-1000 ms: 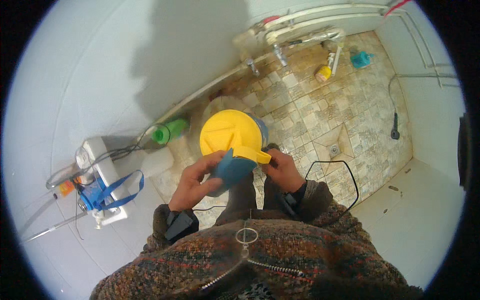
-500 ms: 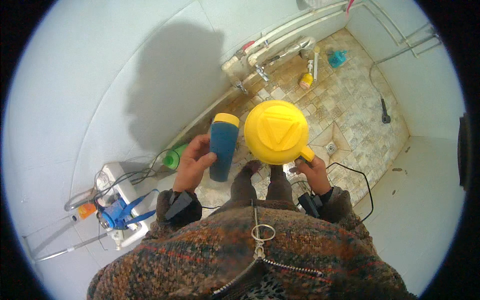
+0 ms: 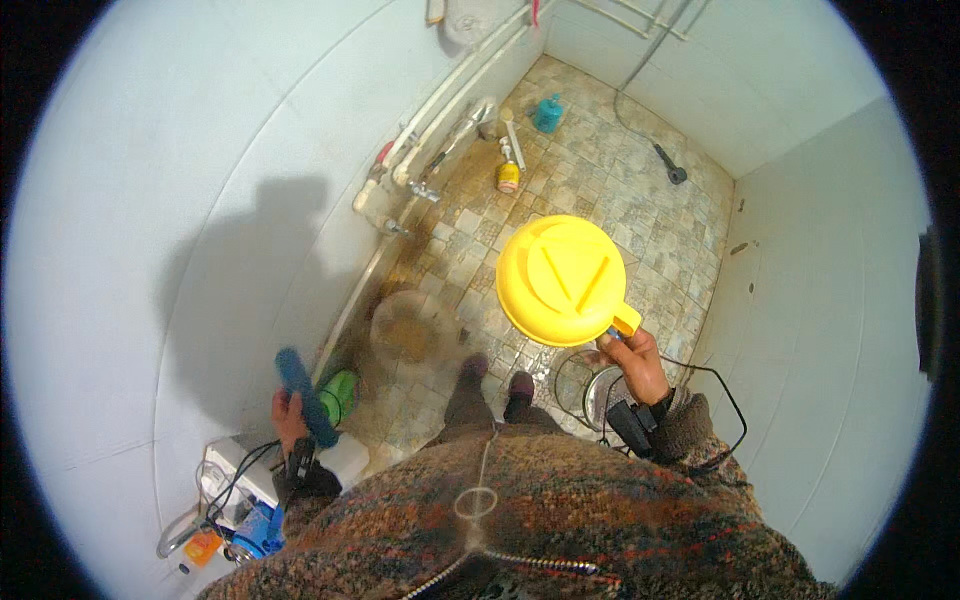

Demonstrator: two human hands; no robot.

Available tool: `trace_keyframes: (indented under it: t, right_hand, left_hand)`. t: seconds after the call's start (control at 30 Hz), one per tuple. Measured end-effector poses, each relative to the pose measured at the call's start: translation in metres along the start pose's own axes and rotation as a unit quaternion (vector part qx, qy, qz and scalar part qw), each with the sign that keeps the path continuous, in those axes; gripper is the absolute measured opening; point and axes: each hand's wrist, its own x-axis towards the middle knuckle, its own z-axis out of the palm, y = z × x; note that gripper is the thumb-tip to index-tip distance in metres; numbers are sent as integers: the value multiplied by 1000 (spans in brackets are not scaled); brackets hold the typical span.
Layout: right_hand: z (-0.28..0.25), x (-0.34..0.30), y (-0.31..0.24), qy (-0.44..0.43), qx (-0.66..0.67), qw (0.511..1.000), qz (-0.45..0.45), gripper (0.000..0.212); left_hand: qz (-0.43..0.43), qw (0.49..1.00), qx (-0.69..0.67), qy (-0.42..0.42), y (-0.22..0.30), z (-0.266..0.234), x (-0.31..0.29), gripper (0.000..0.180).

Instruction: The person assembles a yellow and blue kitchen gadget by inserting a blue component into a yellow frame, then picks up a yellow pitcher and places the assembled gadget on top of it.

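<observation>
My right hand (image 3: 640, 366) grips the short handle of a yellow plastic dipper (image 3: 562, 280). Its round face with raised ridges is turned up toward me, over the tiled floor. At the lower left, my left hand (image 3: 289, 420) is closed around a long dark blue tapered object (image 3: 303, 395), whose exact kind I cannot tell. The blue object is tilted beside the wall, and its yellow end does not show now. Just right of it is a green bottle (image 3: 340, 396). Below my right hand, a round metal vessel (image 3: 603, 400) is partly hidden.
White-topped furniture (image 3: 240, 470) with cables and a blue item (image 3: 262, 528) stands lower left. Pipes with taps (image 3: 425, 192) run along the left wall. A yellow bottle (image 3: 508, 178), a teal bottle (image 3: 548, 114) and a black shower head (image 3: 677, 175) are farther off. A pale round basin-like shape (image 3: 412, 300) is on the floor.
My left hand has carried the blue object down and left, away from the dipper, and tilted it. The dipper stays in my right hand, slightly turned. The view has shifted, showing more floor.
</observation>
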Motion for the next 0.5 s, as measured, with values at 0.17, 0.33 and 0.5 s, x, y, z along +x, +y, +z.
trace_keyframes:
  t: [0.17,0.33,0.5]
  right_hand:
    - [-49,-46,6,30,-13,999,13,33]
    - [-93,-101,8,90,39,995,-5,34]
    - [-125,-162,1,157,34,987,-6,33]
  left_hand:
    - [-95,983,139,-67,-51,-73,-30,33]
    - [79,992,103,-6,60,-96,-9,28]
    - [279,958,-38,46,250,-99,-14,33]
